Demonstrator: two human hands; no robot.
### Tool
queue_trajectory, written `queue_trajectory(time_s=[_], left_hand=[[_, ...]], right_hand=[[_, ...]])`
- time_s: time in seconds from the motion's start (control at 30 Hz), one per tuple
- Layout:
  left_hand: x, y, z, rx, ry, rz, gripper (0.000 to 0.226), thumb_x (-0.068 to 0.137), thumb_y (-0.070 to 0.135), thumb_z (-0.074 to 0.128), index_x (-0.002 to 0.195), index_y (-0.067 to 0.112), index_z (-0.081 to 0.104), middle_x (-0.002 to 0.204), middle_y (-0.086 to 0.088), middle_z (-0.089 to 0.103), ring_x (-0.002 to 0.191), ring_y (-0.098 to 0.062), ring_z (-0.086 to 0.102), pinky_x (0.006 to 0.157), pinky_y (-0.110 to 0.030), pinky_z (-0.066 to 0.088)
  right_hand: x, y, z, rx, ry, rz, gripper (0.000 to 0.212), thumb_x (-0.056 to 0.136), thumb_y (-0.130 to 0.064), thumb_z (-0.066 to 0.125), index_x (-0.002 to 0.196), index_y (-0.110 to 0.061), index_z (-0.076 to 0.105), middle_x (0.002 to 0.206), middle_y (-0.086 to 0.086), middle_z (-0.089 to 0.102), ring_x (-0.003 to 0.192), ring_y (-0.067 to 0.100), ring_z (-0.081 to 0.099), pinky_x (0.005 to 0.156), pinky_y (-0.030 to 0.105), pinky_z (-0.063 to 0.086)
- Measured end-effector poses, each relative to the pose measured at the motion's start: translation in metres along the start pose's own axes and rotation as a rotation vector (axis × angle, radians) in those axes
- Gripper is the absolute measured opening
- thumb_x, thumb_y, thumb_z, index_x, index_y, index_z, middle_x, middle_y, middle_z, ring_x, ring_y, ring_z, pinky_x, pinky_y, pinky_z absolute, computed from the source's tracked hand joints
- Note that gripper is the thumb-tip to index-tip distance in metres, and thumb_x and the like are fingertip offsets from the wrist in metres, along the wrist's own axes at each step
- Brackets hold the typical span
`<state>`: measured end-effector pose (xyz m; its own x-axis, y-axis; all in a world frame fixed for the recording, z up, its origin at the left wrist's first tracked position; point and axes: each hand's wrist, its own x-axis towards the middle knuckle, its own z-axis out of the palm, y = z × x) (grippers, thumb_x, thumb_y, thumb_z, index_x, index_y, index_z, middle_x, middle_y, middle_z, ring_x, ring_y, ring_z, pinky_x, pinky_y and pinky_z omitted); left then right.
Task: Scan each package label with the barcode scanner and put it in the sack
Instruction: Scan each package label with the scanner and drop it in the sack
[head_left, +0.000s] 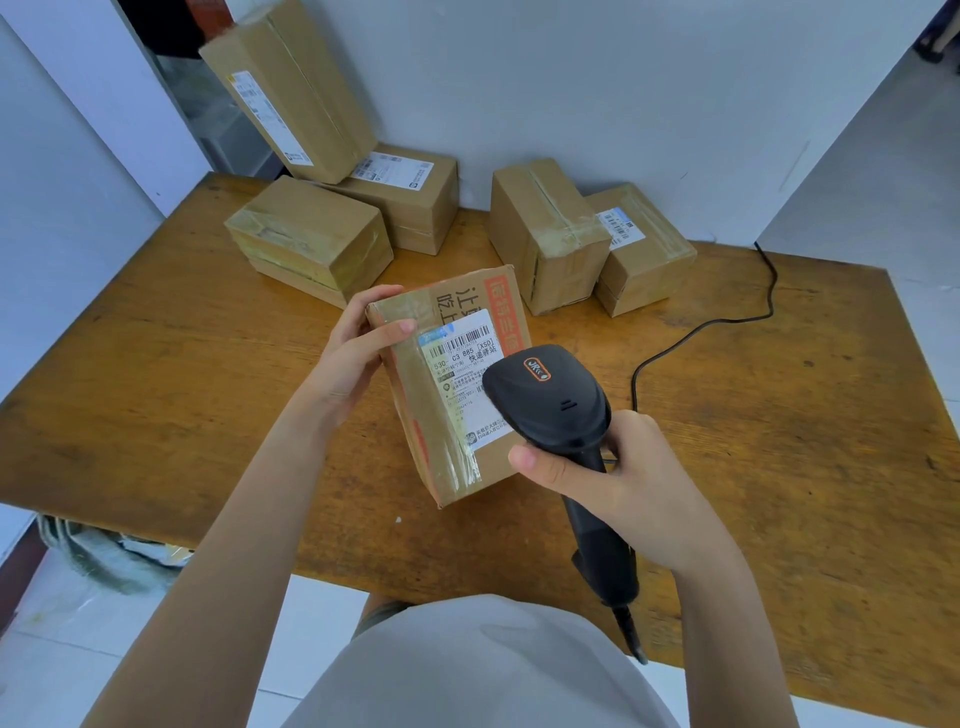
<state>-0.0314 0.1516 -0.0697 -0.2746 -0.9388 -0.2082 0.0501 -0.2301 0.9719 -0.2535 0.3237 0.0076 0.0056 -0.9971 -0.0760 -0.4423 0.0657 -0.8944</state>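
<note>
- The desk (182, 374) has bare wood to the left and right of the hands; its near edge runs just in front of the person's body, and its far edge meets the wall (571, 93).
- The left hand (349, 358) grips the top left corner of the box (415, 415), fingers (382, 306) wrapped behind it and thumb on the front; the box is tilted up with its label (462, 374) facing the camera.
- The right hand (618, 478) is closed around the handle of the black scanner (550, 400), whose head covers the right part of the label.
- Six boxes in all: the held one and five at the back of the desk.
- Back left, three: a long box (291, 88) leaning up on a labelled box (410, 197), and a taped box (311, 239) in front of them.
- Back right, two touching: a tall box (545, 234) and a labelled one (644, 244) beside it.
- An open strip of desk lies between the two groups, straight behind the held box.
- The cable (727, 317) snakes over the right side of the desk to the far edge.
- A crumpled sack (104, 556) shows below the desk's left near edge, on the floor.
</note>
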Motion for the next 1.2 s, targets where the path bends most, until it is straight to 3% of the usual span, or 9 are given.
queue_trajectory(time_s=[0.13, 0.23, 0.33, 0.43, 0.53, 0.67, 0.8, 0.93, 1.2], left_hand=[[-0.002, 0.001, 0.002, -0.014, 0.022, -0.01, 0.052, 0.068, 0.031, 0.078, 0.116, 0.036, 0.06, 0.118, 0.006, 0.061, 0.102, -0.011, 0.06, 0.081, -0.027, 0.048], [-0.004, 0.0, 0.001, -0.021, 0.045, -0.016, 0.06, 0.06, 0.04, 0.079, 0.117, 0.034, 0.061, 0.118, 0.004, 0.063, 0.099, -0.009, 0.062, 0.08, -0.027, 0.048], [-0.003, -0.003, -0.001, -0.02, 0.091, -0.036, 0.063, 0.06, 0.042, 0.078, 0.119, 0.031, 0.061, 0.124, -0.001, 0.063, 0.106, -0.015, 0.061, 0.082, -0.032, 0.046], [-0.003, -0.006, -0.001, -0.032, 0.155, -0.065, 0.054, 0.062, 0.043, 0.078, 0.113, 0.031, 0.064, 0.121, -0.002, 0.065, 0.106, -0.017, 0.06, 0.082, -0.035, 0.046], [-0.004, -0.01, -0.002, -0.052, 0.198, -0.09, 0.043, 0.07, 0.041, 0.075, 0.11, 0.03, 0.064, 0.112, 0.002, 0.067, 0.1, -0.015, 0.061, 0.084, -0.036, 0.048], [-0.008, -0.016, -0.003, -0.062, 0.234, -0.129, 0.042, 0.069, 0.043, 0.074, 0.108, 0.03, 0.063, 0.11, 0.002, 0.067, 0.101, -0.018, 0.061, 0.081, -0.036, 0.048], [-0.01, -0.024, -0.008, -0.093, 0.254, -0.172, 0.035, 0.07, 0.044, 0.073, 0.1, 0.031, 0.062, 0.096, 0.005, 0.067, 0.093, -0.017, 0.06, 0.081, -0.037, 0.048], [-0.015, -0.031, -0.006, -0.137, 0.26, -0.228, 0.045, 0.068, 0.05, 0.072, 0.108, 0.031, 0.06, 0.108, 0.001, 0.065, 0.099, -0.02, 0.06, 0.087, -0.041, 0.05], [-0.024, -0.034, 0.0, -0.225, 0.303, -0.315, 0.067, 0.061, 0.059, 0.072, 0.12, 0.033, 0.053, 0.124, -0.002, 0.057, 0.116, -0.025, 0.054, 0.099, -0.052, 0.046]], right_hand=[[0.011, 0.018, 0.006, 0.073, 0.106, 0.135, 0.034, 0.074, -0.048, 0.073, 0.077, -0.015, 0.066, 0.062, -0.006, 0.065, 0.064, 0.009, 0.063, 0.057, 0.019, 0.047], [0.02, 0.046, 0.016, 0.201, 0.21, 0.268, 0.022, 0.08, -0.027, 0.074, 0.089, -0.01, 0.065, 0.077, -0.004, 0.069, 0.079, 0.013, 0.065, 0.069, 0.027, 0.048], [0.024, 0.069, 0.023, 0.194, 0.322, 0.389, 0.032, 0.082, -0.016, 0.073, 0.107, -0.02, 0.053, 0.096, -0.011, 0.062, 0.091, 0.01, 0.057, 0.081, 0.029, 0.042], [0.025, 0.091, 0.027, 0.105, 0.324, 0.477, 0.045, 0.082, -0.007, 0.071, 0.116, -0.019, 0.044, 0.109, -0.004, 0.054, 0.103, 0.015, 0.052, 0.086, 0.028, 0.038], [0.025, 0.121, 0.034, -0.028, 0.261, 0.634, 0.058, 0.081, -0.007, 0.072, 0.127, -0.006, 0.038, 0.125, 0.011, 0.052, 0.115, 0.027, 0.052, 0.084, 0.029, 0.041], [0.021, 0.146, 0.046, -0.158, 0.193, 0.747, 0.066, 0.079, -0.01, 0.074, 0.131, -0.005, 0.033, 0.131, 0.017, 0.046, 0.118, 0.033, 0.05, 0.092, 0.04, 0.046], [0.02, 0.152, 0.056, -0.35, 0.12, 0.758, 0.067, 0.08, -0.019, 0.073, 0.13, -0.006, 0.032, 0.132, 0.014, 0.047, 0.125, 0.035, 0.04, 0.106, 0.041, 0.028], [0.022, 0.151, 0.063, -0.381, 0.156, 0.753, 0.064, 0.081, -0.016, 0.07, 0.131, -0.007, 0.031, 0.132, 0.014, 0.044, 0.126, 0.035, 0.035, 0.096, 0.039, 0.032], [0.021, 0.132, 0.077, -0.394, 0.363, 0.741, 0.067, 0.083, -0.022, 0.069, 0.138, -0.009, 0.032, 0.138, 0.015, 0.031, 0.129, 0.037, 0.024, 0.097, 0.052, 0.037]])
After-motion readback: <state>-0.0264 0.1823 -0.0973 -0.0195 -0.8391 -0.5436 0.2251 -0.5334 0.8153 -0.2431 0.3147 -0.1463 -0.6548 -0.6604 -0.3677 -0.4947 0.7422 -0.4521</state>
